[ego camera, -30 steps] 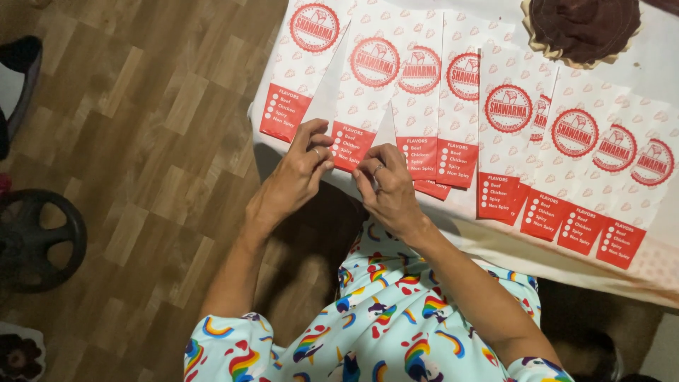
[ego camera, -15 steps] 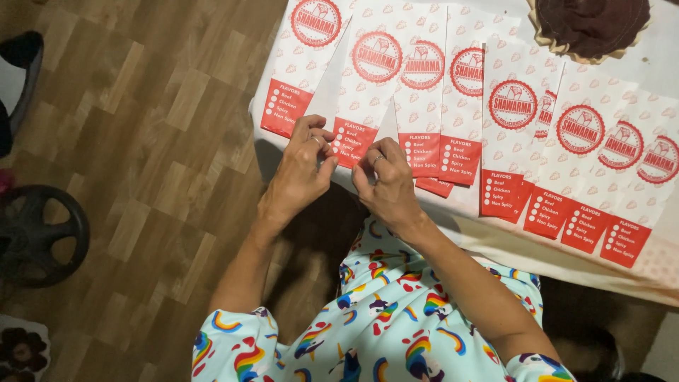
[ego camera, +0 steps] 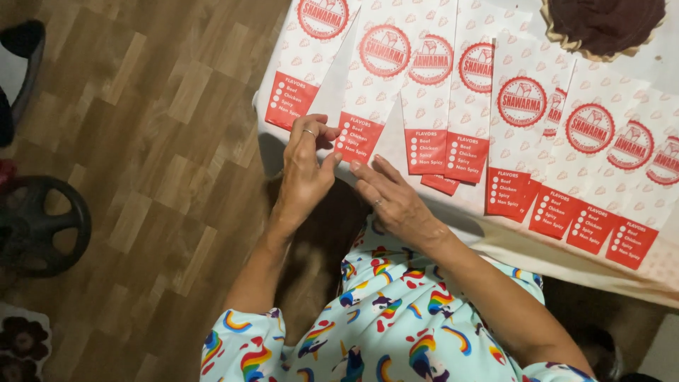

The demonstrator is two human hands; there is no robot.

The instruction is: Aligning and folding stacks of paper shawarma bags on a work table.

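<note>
A person in a rainbow-patterned top works at the edge of a table (ego camera: pixel 495 237) covered with a row of overlapping red-and-white paper sleeves. The left hand (ego camera: pixel 305 173), a ring on one finger, curls over the bottom corner of one paper sleeve (ego camera: pixel 373 85), its fingers bent and its thumb and fingertips pinching the red panel at the sleeve's lower end. The right hand (ego camera: pixel 393 198) lies just beside it, fingers stretched out and loosely spread, the fingertips meeting the same red corner from below; it grips nothing. That sleeve lies flat near the table's left end, slanting up and away from the hands, with a second sleeve (ego camera: pixel 311 56) to its left and the others (ego camera: pixel 520 127) fanned out to the right, lapping one over another. A dark round dish with a scalloped rim (ego camera: pixel 605 25) sits at the table's far edge. Wood-pattern flooring (ego camera: pixel 141 141) fills the left side, where a black wheel-shaped object (ego camera: pixel 39 226) rests.
</note>
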